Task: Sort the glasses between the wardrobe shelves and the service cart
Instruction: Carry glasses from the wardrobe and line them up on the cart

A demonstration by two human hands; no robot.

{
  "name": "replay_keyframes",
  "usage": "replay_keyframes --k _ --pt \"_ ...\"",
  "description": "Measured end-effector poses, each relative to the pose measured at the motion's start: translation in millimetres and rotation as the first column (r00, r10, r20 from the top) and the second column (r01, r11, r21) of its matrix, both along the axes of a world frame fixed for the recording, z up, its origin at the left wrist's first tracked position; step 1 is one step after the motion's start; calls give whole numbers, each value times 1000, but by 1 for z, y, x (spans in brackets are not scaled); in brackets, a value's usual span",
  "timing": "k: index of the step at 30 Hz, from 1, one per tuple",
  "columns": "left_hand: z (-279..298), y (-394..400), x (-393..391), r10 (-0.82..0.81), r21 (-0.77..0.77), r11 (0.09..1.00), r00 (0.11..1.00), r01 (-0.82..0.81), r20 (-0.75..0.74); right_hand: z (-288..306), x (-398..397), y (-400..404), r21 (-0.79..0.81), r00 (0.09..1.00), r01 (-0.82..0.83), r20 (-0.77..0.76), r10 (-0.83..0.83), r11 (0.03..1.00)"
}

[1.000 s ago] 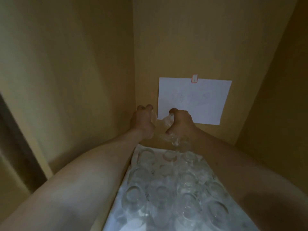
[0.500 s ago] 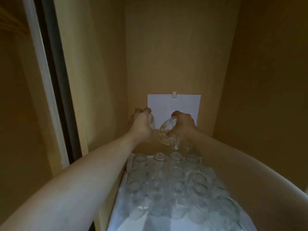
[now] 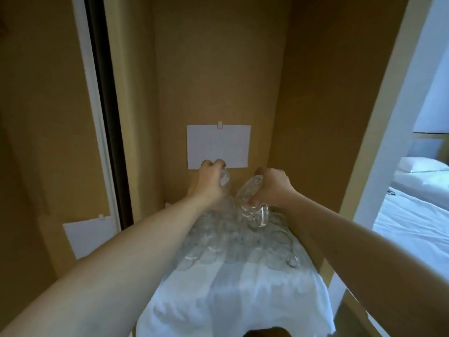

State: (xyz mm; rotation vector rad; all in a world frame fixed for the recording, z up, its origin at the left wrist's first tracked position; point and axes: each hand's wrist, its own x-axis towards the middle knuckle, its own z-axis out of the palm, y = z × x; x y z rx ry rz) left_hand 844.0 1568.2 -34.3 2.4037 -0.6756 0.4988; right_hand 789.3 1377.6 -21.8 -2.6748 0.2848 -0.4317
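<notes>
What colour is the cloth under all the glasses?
White: the cloth under the glasses shows plainly in the head view.

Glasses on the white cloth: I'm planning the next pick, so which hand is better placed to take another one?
Neither is free: the left hand grips a glass, the right hand holds glasses. Probably left, since its load looks smaller.

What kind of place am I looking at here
Probably a hotel guest room, at an open wooden wardrobe. A made bed with white linen shows at right, and many glasses stand on a white cloth inside; each hand holds one.
</notes>
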Motion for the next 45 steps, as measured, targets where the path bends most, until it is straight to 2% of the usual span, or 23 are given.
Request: replay_keyframes --k 6,13,18,29,35,39,45 --pt "-12 -33 -50 -78 -3 997 996 78 -36 -15 -65 -25 36 997 82 -9 -81 996" --pt "-16 -88 -122 -128 -4 992 987 128 -93 -30 -148 -75 -5 991 134 -26 -134 991" --pt "-28 -135 -187 -197 -30 980 974 195 -111 -39 -223 -124 30 982 179 -59 -177 983" --pt "-41 -262 -321 -367 34 925 914 378 -175 -65 -406 -237 127 918 396 -53 -393 909" --pt "-51 -337 -376 -497 41 859 850 511 -175 -78 -489 -291 181 834 547 -26 -552 818" --pt "-56 -390 -406 -595 80 784 782 615 -182 -93 -529 -323 227 766 632 -37 -642 741" --pt "-68 -472 -436 -729 58 663 662 746 -175 -106 -575 -370 231 681 721 -63 -730 653"
